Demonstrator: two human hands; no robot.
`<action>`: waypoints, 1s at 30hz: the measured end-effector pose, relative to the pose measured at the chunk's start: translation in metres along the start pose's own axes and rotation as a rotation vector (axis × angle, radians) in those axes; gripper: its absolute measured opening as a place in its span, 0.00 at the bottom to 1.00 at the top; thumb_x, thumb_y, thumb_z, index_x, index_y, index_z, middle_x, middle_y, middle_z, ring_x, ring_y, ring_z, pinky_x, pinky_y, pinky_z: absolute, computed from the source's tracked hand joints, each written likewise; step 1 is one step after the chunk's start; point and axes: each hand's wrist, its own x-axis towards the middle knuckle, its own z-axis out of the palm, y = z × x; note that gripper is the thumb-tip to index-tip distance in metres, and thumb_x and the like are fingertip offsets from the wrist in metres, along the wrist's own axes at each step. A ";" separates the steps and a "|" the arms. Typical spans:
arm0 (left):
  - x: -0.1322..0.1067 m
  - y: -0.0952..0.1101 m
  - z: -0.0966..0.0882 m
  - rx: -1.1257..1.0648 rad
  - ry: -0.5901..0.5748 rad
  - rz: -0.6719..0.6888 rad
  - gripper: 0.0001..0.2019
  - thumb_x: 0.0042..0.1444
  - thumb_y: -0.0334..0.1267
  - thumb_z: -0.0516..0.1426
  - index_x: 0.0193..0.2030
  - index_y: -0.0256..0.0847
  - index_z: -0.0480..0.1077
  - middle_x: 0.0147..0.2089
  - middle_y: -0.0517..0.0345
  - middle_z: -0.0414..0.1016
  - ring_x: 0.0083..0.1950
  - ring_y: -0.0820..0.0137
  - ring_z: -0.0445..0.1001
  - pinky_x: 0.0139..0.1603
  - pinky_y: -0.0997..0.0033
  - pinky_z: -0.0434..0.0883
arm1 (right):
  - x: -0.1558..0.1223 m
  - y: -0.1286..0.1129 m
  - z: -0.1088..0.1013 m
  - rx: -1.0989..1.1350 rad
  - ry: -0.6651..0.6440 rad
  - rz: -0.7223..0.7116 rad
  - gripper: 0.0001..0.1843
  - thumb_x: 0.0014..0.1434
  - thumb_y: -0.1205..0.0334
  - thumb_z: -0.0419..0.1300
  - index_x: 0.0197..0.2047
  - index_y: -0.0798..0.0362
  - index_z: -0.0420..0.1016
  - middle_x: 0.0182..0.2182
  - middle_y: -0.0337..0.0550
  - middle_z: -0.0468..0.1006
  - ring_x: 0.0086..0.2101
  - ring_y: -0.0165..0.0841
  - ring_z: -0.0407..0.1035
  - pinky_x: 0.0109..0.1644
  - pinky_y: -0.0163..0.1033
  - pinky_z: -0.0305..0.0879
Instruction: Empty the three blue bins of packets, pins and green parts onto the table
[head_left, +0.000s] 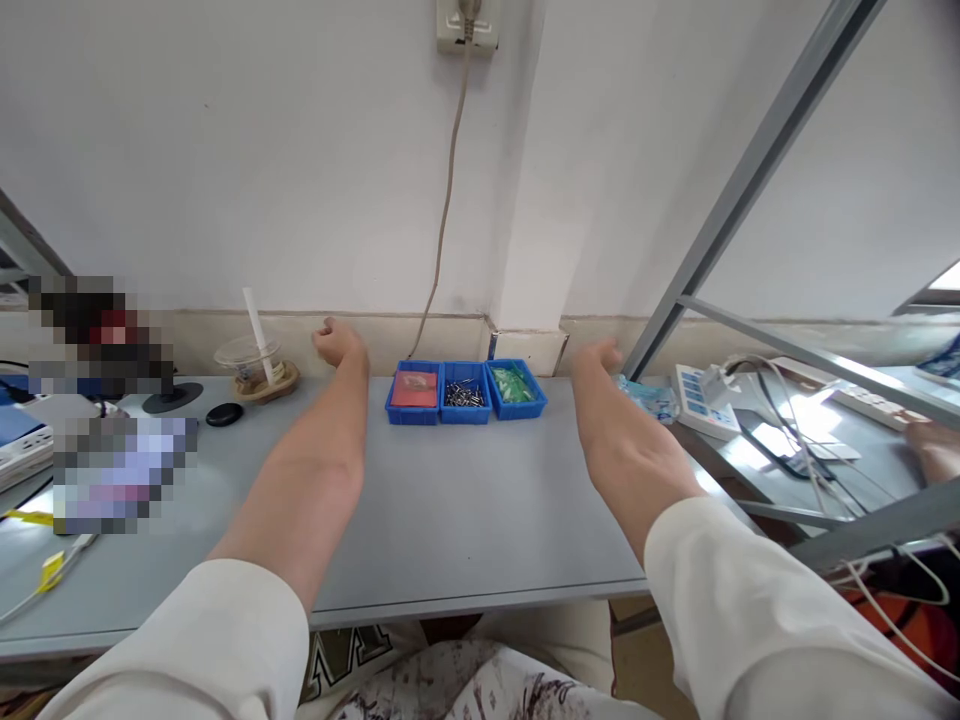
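Both my arms stretch forward over a grey table point(450, 520), with white sleeves pushed up to the elbows. My left hand point(336, 343) is curled into a loose fist near the wall, holding nothing, between a plastic cup point(251, 358) and three small blue bins. The left bin point(413, 390) holds something red, the middle bin point(465, 395) small metal screws, and the right bin point(514, 385) green pieces. My right hand point(600, 354) hovers just right of the bins, beside a light blue packet point(646, 397). Its fingers are hidden behind the back of the hand.
The cup has a white straw and sits on a brown coaster, with a black round disc point(223, 414) beside it. A cable point(444, 220) hangs from a wall socket. A slanted metal frame point(739, 185), a white power strip point(699, 400), cords and a phone point(772, 440) are at right. Another person's hand point(934, 450) rests far right.
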 end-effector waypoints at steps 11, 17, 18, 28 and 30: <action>-0.028 -0.021 0.004 0.214 -0.146 0.616 0.15 0.73 0.42 0.46 0.53 0.38 0.69 0.50 0.38 0.77 0.54 0.52 0.75 0.49 0.59 0.67 | 0.007 0.018 0.027 -0.446 0.182 -0.186 0.15 0.75 0.62 0.52 0.56 0.61 0.73 0.54 0.60 0.76 0.53 0.48 0.70 0.56 0.56 0.66; -0.017 -0.030 -0.003 0.306 -0.366 0.955 0.11 0.67 0.32 0.50 0.47 0.39 0.73 0.49 0.36 0.76 0.55 0.51 0.74 0.54 0.53 0.66 | 0.003 0.034 0.010 -0.609 0.013 -0.583 0.15 0.71 0.71 0.46 0.49 0.59 0.74 0.48 0.62 0.75 0.48 0.48 0.63 0.53 0.49 0.52; -0.015 -0.030 -0.005 0.312 -0.391 0.990 0.11 0.66 0.30 0.50 0.46 0.40 0.74 0.49 0.36 0.77 0.55 0.51 0.74 0.55 0.52 0.66 | 0.002 0.036 0.007 -0.630 -0.001 -0.625 0.15 0.70 0.71 0.46 0.49 0.59 0.74 0.48 0.62 0.75 0.47 0.48 0.62 0.52 0.49 0.51; -0.008 -0.012 -0.020 0.259 -0.370 0.936 0.12 0.67 0.36 0.50 0.46 0.37 0.74 0.46 0.37 0.78 0.50 0.51 0.76 0.51 0.53 0.69 | -0.001 0.040 0.009 -0.671 0.110 -0.740 0.22 0.72 0.69 0.45 0.65 0.61 0.66 0.56 0.65 0.73 0.50 0.51 0.62 0.55 0.52 0.51; -0.014 -0.004 -0.026 0.213 -0.336 0.869 0.17 0.71 0.40 0.45 0.48 0.36 0.73 0.45 0.39 0.79 0.47 0.53 0.76 0.48 0.55 0.70 | -0.006 0.044 0.010 -0.648 0.129 -0.745 0.22 0.72 0.68 0.47 0.65 0.60 0.67 0.57 0.64 0.72 0.51 0.50 0.63 0.56 0.52 0.52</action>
